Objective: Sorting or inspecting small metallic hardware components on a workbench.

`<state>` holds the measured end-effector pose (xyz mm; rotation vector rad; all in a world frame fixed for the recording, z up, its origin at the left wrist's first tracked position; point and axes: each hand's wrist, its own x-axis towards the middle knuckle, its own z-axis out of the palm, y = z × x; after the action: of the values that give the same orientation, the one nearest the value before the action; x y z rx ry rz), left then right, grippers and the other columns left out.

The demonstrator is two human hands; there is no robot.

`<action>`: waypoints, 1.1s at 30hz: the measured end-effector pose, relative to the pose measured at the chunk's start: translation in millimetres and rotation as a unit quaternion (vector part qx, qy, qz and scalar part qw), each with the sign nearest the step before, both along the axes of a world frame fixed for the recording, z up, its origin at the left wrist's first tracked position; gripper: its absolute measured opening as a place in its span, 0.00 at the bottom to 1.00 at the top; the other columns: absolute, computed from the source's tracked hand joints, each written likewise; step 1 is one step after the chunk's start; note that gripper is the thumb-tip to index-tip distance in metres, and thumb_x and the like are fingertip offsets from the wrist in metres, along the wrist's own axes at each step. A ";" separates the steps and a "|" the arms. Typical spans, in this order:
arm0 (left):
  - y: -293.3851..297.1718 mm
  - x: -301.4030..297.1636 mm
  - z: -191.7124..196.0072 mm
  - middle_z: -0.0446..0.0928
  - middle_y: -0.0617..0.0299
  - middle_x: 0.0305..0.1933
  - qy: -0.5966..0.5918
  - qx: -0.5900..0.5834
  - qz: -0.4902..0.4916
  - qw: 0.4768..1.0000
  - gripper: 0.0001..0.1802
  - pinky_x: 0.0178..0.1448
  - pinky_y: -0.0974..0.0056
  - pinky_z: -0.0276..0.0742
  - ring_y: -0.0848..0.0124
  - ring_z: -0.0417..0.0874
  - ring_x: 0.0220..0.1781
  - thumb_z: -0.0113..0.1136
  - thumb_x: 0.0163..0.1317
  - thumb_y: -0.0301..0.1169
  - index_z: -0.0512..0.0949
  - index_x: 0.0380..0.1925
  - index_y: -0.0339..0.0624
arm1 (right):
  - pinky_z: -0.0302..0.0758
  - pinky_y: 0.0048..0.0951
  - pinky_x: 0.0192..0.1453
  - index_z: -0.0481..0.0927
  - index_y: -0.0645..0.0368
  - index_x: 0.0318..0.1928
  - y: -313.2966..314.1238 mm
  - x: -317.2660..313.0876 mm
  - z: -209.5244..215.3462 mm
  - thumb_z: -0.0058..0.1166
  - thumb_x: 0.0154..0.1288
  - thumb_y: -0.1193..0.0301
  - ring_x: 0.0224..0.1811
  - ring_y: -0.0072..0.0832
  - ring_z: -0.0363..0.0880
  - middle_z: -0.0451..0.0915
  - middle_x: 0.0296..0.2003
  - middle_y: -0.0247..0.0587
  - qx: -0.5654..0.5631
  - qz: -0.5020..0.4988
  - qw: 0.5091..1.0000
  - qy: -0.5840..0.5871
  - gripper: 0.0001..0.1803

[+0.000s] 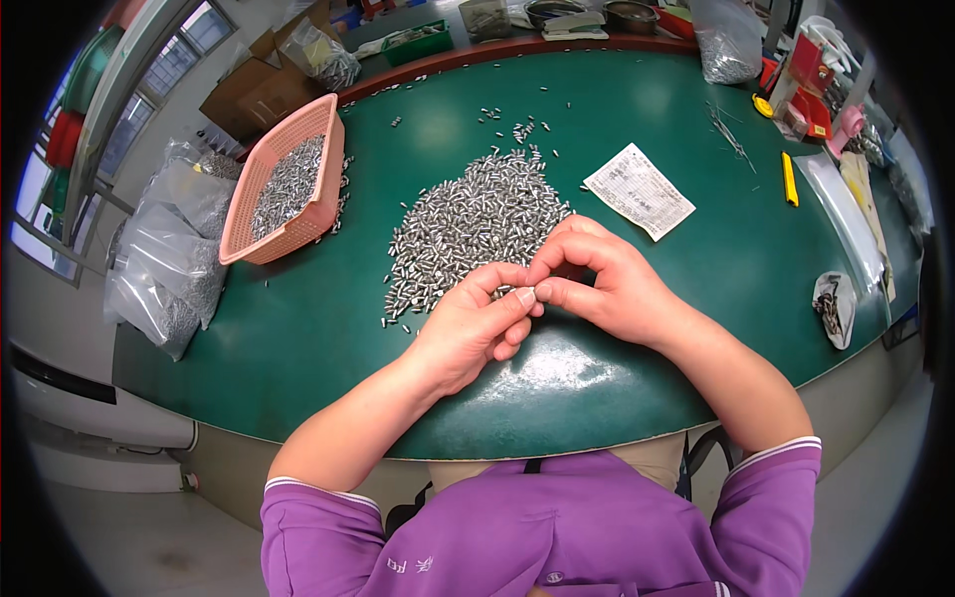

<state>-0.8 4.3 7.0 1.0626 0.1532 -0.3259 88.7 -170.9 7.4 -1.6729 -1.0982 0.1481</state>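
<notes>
A heap of small silvery metal pins (468,224) lies in the middle of the green table (328,348). My left hand (482,323) and my right hand (597,284) meet at the heap's near right edge, fingertips touching. Both thumbs press against the index fingers in a pinch. Whatever sits between the fingertips is too small and too covered to name. The other fingers of my left hand curl inward. A printed paper slip (640,191) lies just beyond my right hand.
At the left stands a pink basket (239,224) of the same pins, beside bulging clear plastic bags (164,284). On the right are a yellow cutter knife (790,179), clear plastic sheeting (846,219) and a small white bag (834,310) of dark pieces. A green tray (418,42) stands at the back.
</notes>
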 end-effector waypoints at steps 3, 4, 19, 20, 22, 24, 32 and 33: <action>2.1 0.0 -1.7 0.72 0.63 0.33 -0.002 0.002 0.005 1.000 0.08 0.23 0.76 0.65 0.81 0.69 0.24 0.53 0.67 0.29 0.70 0.43 0.39 | 0.74 0.26 0.42 0.80 0.57 0.36 0.3 1.1 1.2 0.59 0.58 0.74 0.40 0.26 0.76 0.74 0.35 0.36 -0.010 -0.024 1.000 0.016 0.05; 3.1 -0.2 -1.8 0.72 0.63 0.32 -0.007 0.002 0.004 1.000 0.08 0.23 0.75 0.64 0.81 0.69 0.24 0.51 0.67 0.30 0.70 0.42 0.39 | 0.74 0.26 0.42 0.80 0.57 0.37 0.4 1.6 1.6 0.58 0.58 0.74 0.40 0.25 0.76 0.74 0.35 0.36 -0.020 -0.051 0.998 0.035 0.05; 4.2 2.3 -3.7 0.72 0.63 0.33 -0.001 -0.010 0.004 1.000 0.08 0.24 0.74 0.64 0.78 0.69 0.25 0.49 0.67 0.32 0.71 0.42 0.41 | 0.72 0.36 0.43 0.79 0.56 0.33 -4.7 11.9 -11.8 0.61 0.52 0.74 0.39 0.37 0.73 0.72 0.33 0.38 -0.125 -0.102 0.959 -0.234 0.07; 4.9 2.1 -4.3 0.72 0.63 0.33 0.000 0.002 0.003 1.000 0.08 0.24 0.75 0.64 0.80 0.69 0.25 0.51 0.67 0.30 0.70 0.43 0.41 | 0.73 0.35 0.43 0.79 0.56 0.33 -3.2 10.8 -11.8 0.60 0.52 0.73 0.39 0.36 0.73 0.72 0.34 0.38 -0.106 -0.097 0.967 -0.210 0.06; 4.0 0.8 -2.6 0.72 0.64 0.33 0.006 0.007 0.016 1.000 0.09 0.23 0.76 0.64 0.81 0.69 0.25 0.53 0.66 0.29 0.69 0.44 0.41 | 0.73 0.33 0.43 0.79 0.56 0.34 0.2 5.8 -6.2 0.60 0.54 0.73 0.39 0.34 0.73 0.73 0.34 0.38 -0.073 -0.071 0.988 -0.119 0.06; 1.7 0.9 -1.2 0.72 0.64 0.33 0.012 0.014 0.026 0.999 0.10 0.23 0.76 0.64 0.82 0.69 0.25 0.54 0.65 0.28 0.69 0.45 0.41 | 0.73 0.30 0.43 0.79 0.57 0.35 0.3 1.6 -2.2 0.59 0.56 0.73 0.40 0.32 0.74 0.73 0.35 0.38 -0.039 -0.047 0.998 -0.026 0.05; 1.5 0.4 -1.8 0.72 0.64 0.33 -0.003 -0.004 0.005 1.000 0.09 0.23 0.77 0.64 0.82 0.68 0.25 0.53 0.66 0.29 0.69 0.44 0.41 | 0.73 0.27 0.42 0.80 0.57 0.37 0.5 1.2 -0.9 0.58 0.59 0.72 0.39 0.27 0.75 0.74 0.35 0.35 0.000 -0.002 1.000 0.014 0.05; 2.0 0.2 -1.9 0.72 0.64 0.33 -0.003 -0.004 0.005 1.000 0.09 0.23 0.77 0.64 0.82 0.68 0.25 0.53 0.66 0.29 0.69 0.44 0.41 | 0.73 0.27 0.42 0.80 0.57 0.37 0.4 1.1 0.6 0.58 0.59 0.72 0.39 0.27 0.75 0.74 0.35 0.35 0.000 -0.001 1.000 0.015 0.05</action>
<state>-0.6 6.3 5.0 1.0551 0.1527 -0.3134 89.8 -170.5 8.0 -1.6669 -1.0740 0.1701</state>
